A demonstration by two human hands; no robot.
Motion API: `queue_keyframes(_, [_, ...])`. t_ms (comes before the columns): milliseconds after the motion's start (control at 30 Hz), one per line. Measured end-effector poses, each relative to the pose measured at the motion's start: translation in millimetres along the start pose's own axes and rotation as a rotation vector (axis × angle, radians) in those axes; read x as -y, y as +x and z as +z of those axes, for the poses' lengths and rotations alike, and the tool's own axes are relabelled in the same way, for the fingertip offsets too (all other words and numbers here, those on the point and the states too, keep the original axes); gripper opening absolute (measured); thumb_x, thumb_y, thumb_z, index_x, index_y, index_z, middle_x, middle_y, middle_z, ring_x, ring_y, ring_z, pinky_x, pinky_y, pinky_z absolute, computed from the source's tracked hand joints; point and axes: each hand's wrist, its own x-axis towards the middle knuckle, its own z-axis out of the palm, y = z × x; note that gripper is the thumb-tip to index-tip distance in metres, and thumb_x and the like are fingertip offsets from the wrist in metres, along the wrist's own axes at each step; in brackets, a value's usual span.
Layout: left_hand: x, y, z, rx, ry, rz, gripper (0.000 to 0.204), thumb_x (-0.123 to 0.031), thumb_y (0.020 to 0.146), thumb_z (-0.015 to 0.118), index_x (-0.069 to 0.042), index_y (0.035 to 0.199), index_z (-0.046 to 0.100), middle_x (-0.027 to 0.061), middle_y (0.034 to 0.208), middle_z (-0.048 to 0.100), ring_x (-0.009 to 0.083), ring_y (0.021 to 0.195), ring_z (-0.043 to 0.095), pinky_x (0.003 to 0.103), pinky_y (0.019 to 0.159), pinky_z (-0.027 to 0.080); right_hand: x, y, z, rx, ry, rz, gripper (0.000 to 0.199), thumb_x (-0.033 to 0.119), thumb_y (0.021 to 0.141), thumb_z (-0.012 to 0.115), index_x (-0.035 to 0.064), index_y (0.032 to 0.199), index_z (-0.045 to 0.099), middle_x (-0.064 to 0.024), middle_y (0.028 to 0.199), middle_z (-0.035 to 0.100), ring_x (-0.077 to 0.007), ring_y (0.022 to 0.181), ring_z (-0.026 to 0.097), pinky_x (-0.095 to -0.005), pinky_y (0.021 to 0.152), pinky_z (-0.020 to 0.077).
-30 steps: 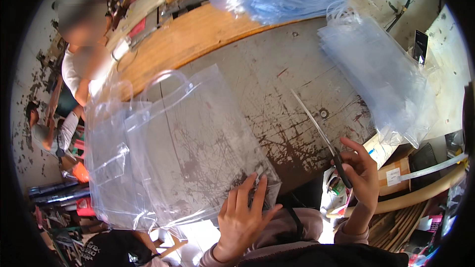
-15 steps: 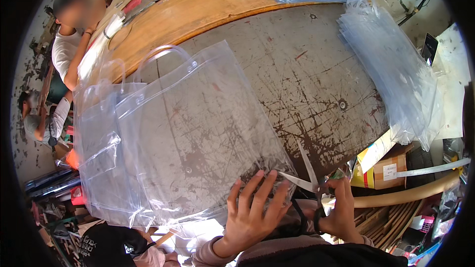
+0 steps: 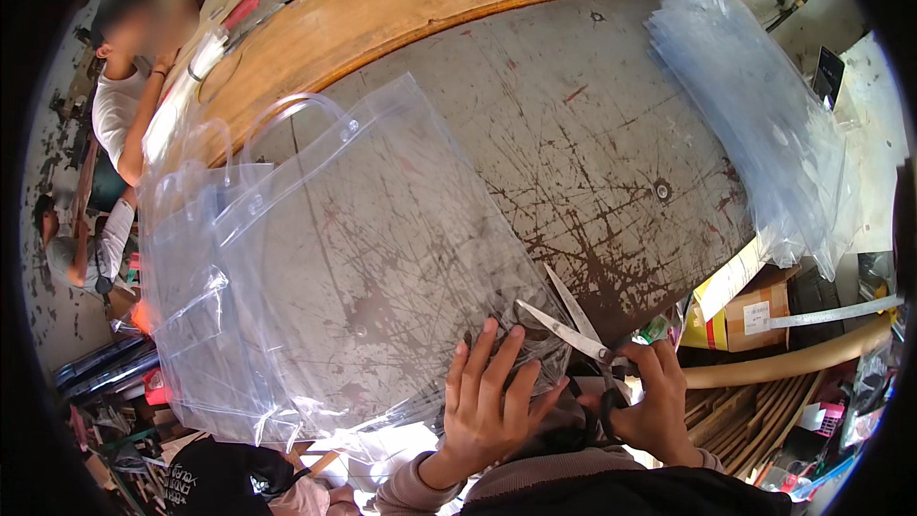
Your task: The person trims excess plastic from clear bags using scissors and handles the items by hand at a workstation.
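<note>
- Clear plastic bag [image 3: 353, 258] with loop handles, lying flat on the scratched worktop [image 3: 592, 124].
- Left hand [image 3: 487, 401] spread wide, pressing down the bag's near corner.
- Scissors [image 3: 571, 320] gripped in the right hand [image 3: 650, 401], blades open, tips right at the bag's edge.
- Trimming step, it seems; next, probably a steady snip along the edge, fingers kept away.

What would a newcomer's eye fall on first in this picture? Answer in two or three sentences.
A large clear plastic bag with loop handles lies flat on the scratched grey table. At its near edge the left hand presses it down, while the right hand holds open scissors at the bag's corner.
</note>
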Motion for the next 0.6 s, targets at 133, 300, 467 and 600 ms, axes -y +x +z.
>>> queue_keyframes(133, [-0.4,-0.1,0.2,0.040,0.027,0.009,0.048,-0.038,0.071,0.078,-0.009,0.099,0.052,0.0140,0.117,0.057,0.0349,0.114,0.054,0.049,0.102,0.033,-1.4,-0.5,1.9,0.036,0.155,0.143,0.054,0.027,0.057,0.085,0.0062,0.099,0.058,-0.0115,0.084,0.052,-0.0304,0.075,0.053,-0.0385,0.062,0.0431])
queue_keyframes(300, [-6.2,1.3,-32.1,0.142,-0.022,-0.034,0.050,-0.044,0.074,0.073,-0.009,0.104,0.054,0.0138,0.118,0.056,0.0317,0.115,0.054,0.051,0.108,0.023,-0.2,6.3,-9.7,0.134,0.583,0.358,0.060,0.030,0.059,0.087,0.0056,0.102,0.054,-0.0030,0.076,0.051,-0.0118,0.068,0.051,-0.0252,0.060,0.0439])
queue_keyframes(467, [12.1,5.0,-77.1,0.384,0.085,0.084,0.041,-0.040,0.078,0.069,-0.012,0.107,0.061,0.0104,0.120,0.056,0.0246,0.116,0.054,0.050,0.106,0.026,-24.8,0.6,-7.4,0.139,0.725,0.328,0.065,0.029,0.061,0.087,0.0017,0.108,0.053,0.0001,0.072,0.051,-0.0075,0.064,0.047,-0.0228,0.059,0.0419])
queue_keyframes(600, [33.6,27.9,-111.3,0.589,0.080,0.189,0.046,-0.031,0.071,0.076,-0.011,0.109,0.061,0.0093,0.120,0.056,0.0246,0.117,0.053,0.047,0.103,0.033,-20.6,3.7,-14.2,0.219,0.681,0.357,0.062,0.029,0.060,0.087,0.0010,0.106,0.055,-0.0018,0.074,0.053,-0.0079,0.064,0.049,-0.0234,0.059,0.0424])
